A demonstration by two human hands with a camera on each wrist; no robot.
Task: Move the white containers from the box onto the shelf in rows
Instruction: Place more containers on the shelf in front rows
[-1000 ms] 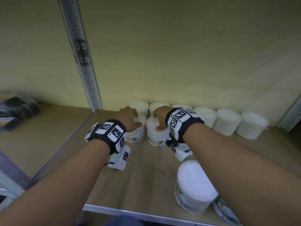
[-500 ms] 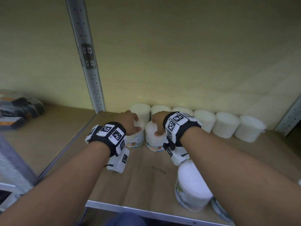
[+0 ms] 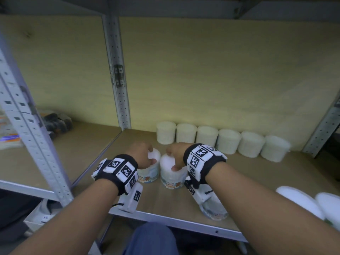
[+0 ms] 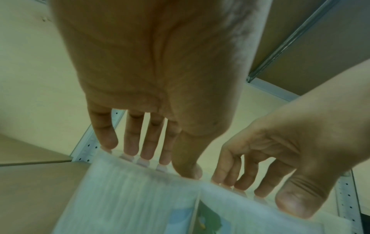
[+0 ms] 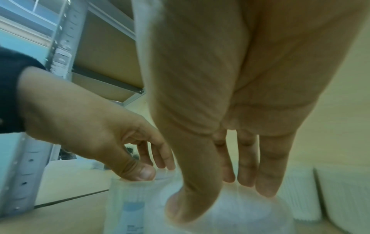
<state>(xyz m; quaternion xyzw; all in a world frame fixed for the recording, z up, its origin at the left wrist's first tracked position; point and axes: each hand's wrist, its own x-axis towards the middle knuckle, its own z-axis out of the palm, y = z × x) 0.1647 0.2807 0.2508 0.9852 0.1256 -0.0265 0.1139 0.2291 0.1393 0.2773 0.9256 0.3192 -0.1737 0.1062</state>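
1. A stockroom or shop storage area: bolted metal racking with perforated grey uprights (image 3: 117, 76) carries wooden shelf boards (image 3: 257, 173).
2. Identical white containers (image 3: 228, 144) stand in a row against the plywood back panel (image 3: 211, 74).
3. Packaged goods (image 3: 55, 120) lie on the neighbouring bay.

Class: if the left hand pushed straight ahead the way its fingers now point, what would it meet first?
Probably the leftmost container of the back row, just beyond the container the left hand holds; depth is uncertain.
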